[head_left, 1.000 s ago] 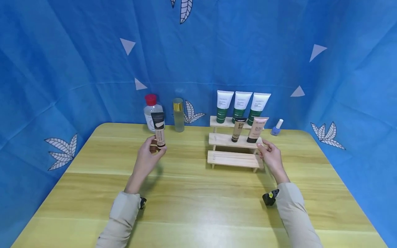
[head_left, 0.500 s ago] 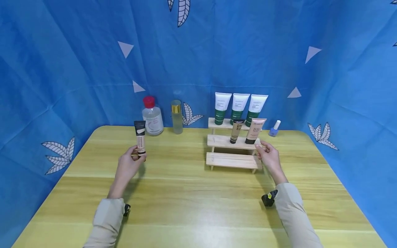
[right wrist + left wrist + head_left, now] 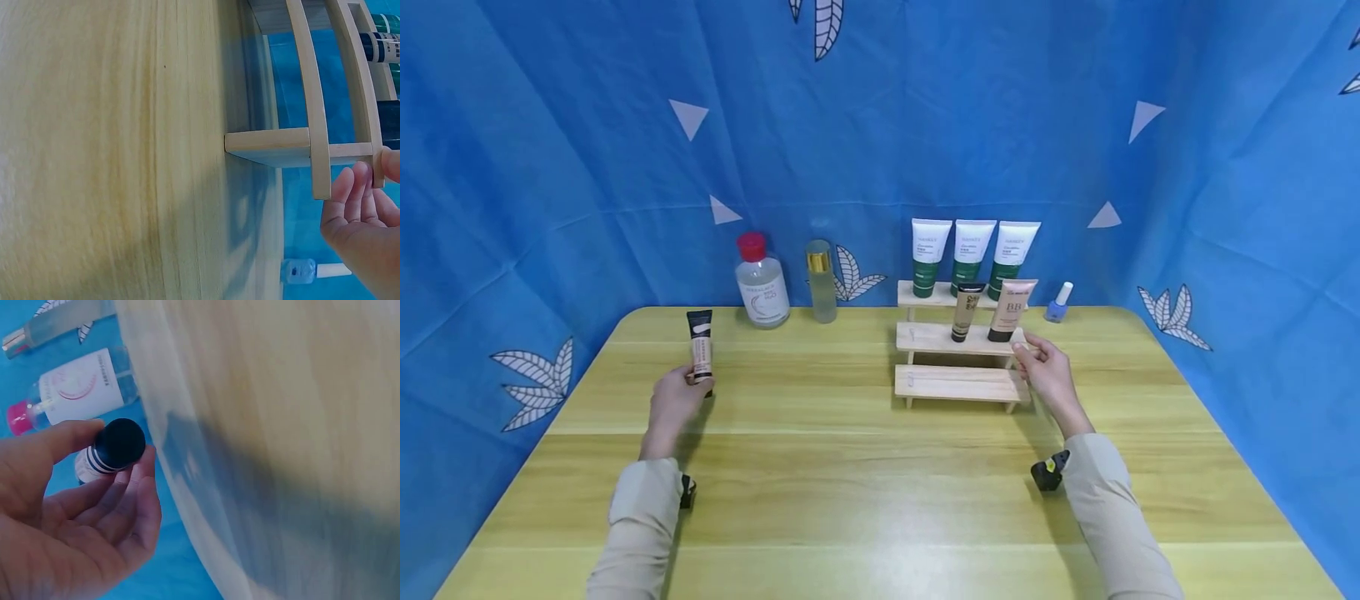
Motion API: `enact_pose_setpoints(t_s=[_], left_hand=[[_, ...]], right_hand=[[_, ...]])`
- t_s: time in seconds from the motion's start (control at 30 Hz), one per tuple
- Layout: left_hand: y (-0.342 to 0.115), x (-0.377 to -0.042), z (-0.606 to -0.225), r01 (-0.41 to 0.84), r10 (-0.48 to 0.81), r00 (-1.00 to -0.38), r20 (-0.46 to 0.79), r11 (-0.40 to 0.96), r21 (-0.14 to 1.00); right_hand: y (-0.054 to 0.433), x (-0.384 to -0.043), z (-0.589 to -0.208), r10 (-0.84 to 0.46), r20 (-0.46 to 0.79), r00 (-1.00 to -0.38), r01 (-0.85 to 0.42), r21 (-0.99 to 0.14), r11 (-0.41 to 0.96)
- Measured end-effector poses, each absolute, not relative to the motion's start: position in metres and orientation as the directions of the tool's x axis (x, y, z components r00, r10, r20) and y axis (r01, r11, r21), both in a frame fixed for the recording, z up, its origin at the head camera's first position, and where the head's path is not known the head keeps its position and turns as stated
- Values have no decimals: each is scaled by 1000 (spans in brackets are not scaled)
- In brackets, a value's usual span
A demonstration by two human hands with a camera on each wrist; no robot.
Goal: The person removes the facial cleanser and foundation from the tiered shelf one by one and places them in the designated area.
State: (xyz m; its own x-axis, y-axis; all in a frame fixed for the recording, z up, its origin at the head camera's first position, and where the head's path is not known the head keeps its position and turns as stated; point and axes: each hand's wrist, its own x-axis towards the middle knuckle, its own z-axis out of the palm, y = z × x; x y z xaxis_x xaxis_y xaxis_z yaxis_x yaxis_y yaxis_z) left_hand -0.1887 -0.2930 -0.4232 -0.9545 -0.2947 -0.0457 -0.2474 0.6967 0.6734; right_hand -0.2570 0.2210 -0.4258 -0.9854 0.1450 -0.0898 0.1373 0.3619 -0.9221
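My left hand (image 3: 672, 402) pinches a small beige tube with a black top (image 3: 701, 346) between thumb and fingers, near the table's left side. The tube stands nearly upright, and its round black cap (image 3: 122, 445) faces down toward the left wrist camera. On the right, my right hand (image 3: 1051, 377) grips the right end of the three-tier wooden rack (image 3: 955, 382). In the right wrist view, the thumb lies over the middle shelf (image 3: 356, 81) and the fingertips are under it. A gold-brown tube (image 3: 967, 315) and a pink BB cream tube (image 3: 1010, 312) stand on that shelf.
Three white and green tubes (image 3: 972, 250) stand on the top shelf. A red-capped bottle (image 3: 763, 287) and a gold-capped bottle (image 3: 822, 287) are at the table's back left. Blue nail polish (image 3: 1057, 307) stands right of the rack. A blue curtain (image 3: 850, 125) hangs behind.
My left hand has carried the beige tube left and slightly down, away from in front of the red-capped bottle. My right hand keeps its grip on the rack.
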Motion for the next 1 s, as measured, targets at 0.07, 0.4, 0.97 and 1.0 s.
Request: enact_pose_setpoints(t_s=[0.07, 0.4, 0.97, 1.0], left_hand=[[-296, -189, -425, -263, -298, -952, -65, 694, 671], [-301, -188, -427, -305, -302, -946, -116, 714, 630], [-303, -190, -428, -354, -329, -931, -158, 708, 611], [-302, -190, -427, -354, -327, -931, -160, 708, 611]], right_hand=[[221, -258, -425, 143, -85, -986, 131, -924, 359], [219, -260, -427, 134, -92, -987, 134, -927, 351], [222, -259, -431, 132, -70, -989, 111, -936, 334], [221, -259, -430, 131, -71, -989, 112, -935, 337]])
